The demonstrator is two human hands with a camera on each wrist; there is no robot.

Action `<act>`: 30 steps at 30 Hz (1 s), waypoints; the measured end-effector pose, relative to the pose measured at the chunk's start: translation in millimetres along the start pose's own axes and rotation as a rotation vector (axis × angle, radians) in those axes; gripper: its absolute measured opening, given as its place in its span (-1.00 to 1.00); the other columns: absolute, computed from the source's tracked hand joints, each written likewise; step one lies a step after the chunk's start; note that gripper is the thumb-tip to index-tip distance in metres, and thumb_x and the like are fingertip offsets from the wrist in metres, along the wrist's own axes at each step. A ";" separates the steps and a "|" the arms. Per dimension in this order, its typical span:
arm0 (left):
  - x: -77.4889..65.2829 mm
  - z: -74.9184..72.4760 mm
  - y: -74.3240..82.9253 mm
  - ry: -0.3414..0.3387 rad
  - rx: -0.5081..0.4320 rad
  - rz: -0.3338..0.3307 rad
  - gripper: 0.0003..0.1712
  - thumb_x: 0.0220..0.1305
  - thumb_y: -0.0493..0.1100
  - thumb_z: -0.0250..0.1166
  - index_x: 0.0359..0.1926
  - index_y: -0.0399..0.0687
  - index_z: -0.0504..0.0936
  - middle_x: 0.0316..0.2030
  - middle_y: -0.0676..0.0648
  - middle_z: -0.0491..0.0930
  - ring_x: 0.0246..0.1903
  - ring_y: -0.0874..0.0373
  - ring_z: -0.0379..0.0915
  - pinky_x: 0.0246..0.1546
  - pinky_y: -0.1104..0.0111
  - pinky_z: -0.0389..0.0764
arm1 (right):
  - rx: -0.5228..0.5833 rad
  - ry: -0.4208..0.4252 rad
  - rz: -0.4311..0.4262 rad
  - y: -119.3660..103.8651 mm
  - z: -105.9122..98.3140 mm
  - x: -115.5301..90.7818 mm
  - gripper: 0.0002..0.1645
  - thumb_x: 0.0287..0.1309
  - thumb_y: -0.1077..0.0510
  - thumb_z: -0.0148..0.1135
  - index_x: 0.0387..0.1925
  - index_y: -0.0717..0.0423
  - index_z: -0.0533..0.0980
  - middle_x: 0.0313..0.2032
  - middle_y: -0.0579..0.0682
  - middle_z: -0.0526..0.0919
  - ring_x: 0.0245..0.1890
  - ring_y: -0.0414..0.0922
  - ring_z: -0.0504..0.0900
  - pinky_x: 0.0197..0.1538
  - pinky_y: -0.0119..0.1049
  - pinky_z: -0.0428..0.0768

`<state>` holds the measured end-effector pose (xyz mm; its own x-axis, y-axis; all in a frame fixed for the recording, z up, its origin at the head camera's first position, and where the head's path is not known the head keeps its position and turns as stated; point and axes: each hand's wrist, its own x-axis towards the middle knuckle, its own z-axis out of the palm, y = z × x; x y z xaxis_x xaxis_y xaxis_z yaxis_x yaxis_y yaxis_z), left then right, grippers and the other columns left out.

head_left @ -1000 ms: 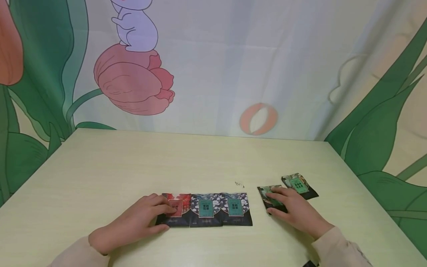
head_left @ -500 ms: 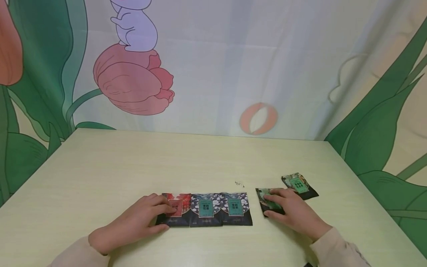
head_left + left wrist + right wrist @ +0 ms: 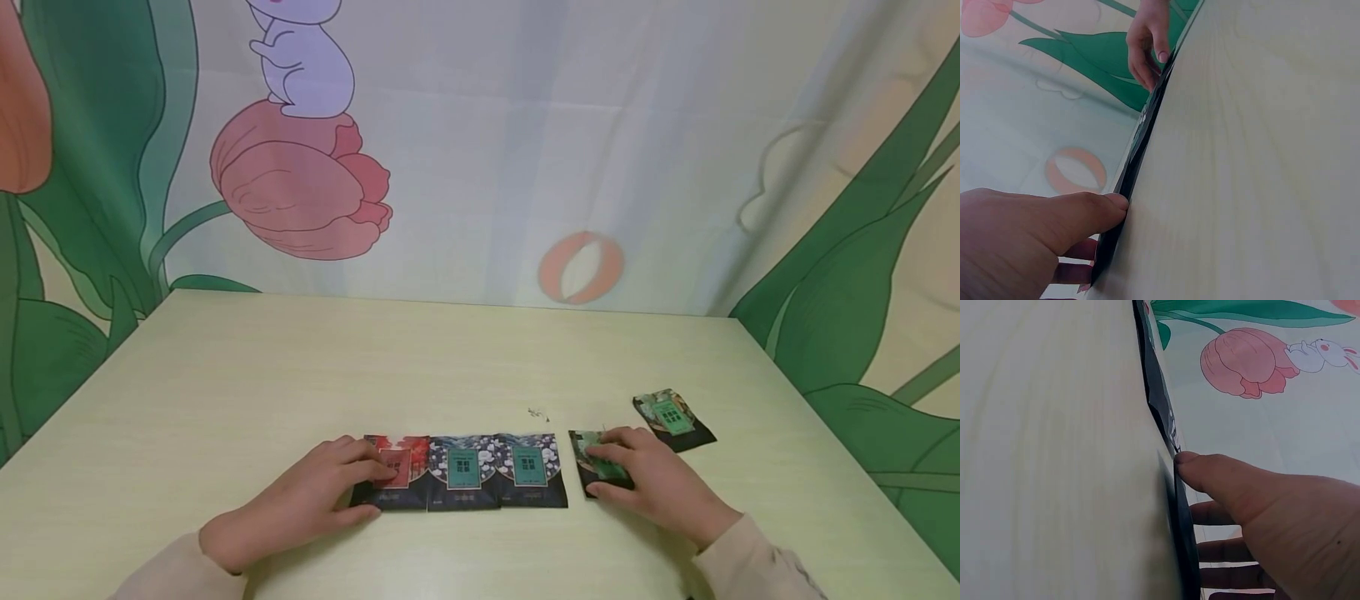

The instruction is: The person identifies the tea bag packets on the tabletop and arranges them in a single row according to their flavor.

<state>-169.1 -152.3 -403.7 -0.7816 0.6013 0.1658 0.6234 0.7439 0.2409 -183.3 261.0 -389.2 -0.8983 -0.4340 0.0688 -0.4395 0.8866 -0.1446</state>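
Observation:
Three flat tea sachets lie in a row on the table: a red one [image 3: 406, 492], then two with blue-and-white flower prints, the middle sachet [image 3: 463, 492] and the right-hand sachet [image 3: 530, 492]. My left hand [image 3: 307, 492] rests on the red sachet, fingers on its face and thumb by its near edge. My right hand [image 3: 652, 479] presses its fingers on a green sachet [image 3: 581, 457], just right of the row with a narrow gap between. The hand covers much of that sachet. In the right wrist view the right thumb [image 3: 1210, 472] sits at the sachet's dark edge [image 3: 1184, 544].
Another green sachet [image 3: 673, 418] lies askew beyond my right hand. Small dark marks [image 3: 537, 413] show on the pale table [image 3: 375, 358] behind the row. A printed curtain [image 3: 465, 167] hangs along the table's far edge.
My right hand has slid the green sachet left and slightly nearer to me, narrowing the gap to the row. The left hand and the row have stayed put.

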 end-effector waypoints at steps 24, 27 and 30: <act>0.6 -0.6 -0.9 0.012 -0.002 0.026 -0.60 0.07 0.10 0.43 -0.05 0.16 0.67 -0.07 0.10 0.55 -0.01 0.11 0.45 0.02 0.15 0.53 | -0.033 -0.002 -0.010 -16.4 1.8 -0.5 -0.45 0.12 -0.21 0.28 0.09 -0.06 0.58 0.03 -0.01 0.57 0.04 0.00 0.54 0.11 -0.04 0.55; 0.6 -0.4 -0.8 0.008 -0.002 0.017 -0.60 0.06 0.09 0.44 -0.05 0.15 0.67 -0.07 0.09 0.55 0.00 0.11 0.45 0.03 0.14 0.53 | -0.032 0.000 0.003 -17.5 2.7 -0.3 -0.44 0.12 -0.23 0.27 0.09 -0.07 0.58 0.04 0.00 0.57 0.06 0.01 0.54 0.11 -0.03 0.55; 0.8 0.1 -0.2 -0.001 0.001 0.001 -0.59 0.04 0.07 0.45 -0.05 0.13 0.68 -0.07 0.09 0.55 0.00 0.12 0.45 0.04 0.15 0.53 | -0.026 0.008 0.007 -18.7 4.5 -0.2 -0.44 0.12 -0.23 0.27 0.09 -0.07 0.58 0.04 0.01 0.57 0.07 0.01 0.53 0.11 -0.03 0.55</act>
<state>-169.8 -152.0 -403.7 -0.7808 0.6025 0.1654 0.6244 0.7432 0.2402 -174.9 243.7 -391.0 -0.9014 -0.4264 0.0757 -0.4328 0.8936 -0.1190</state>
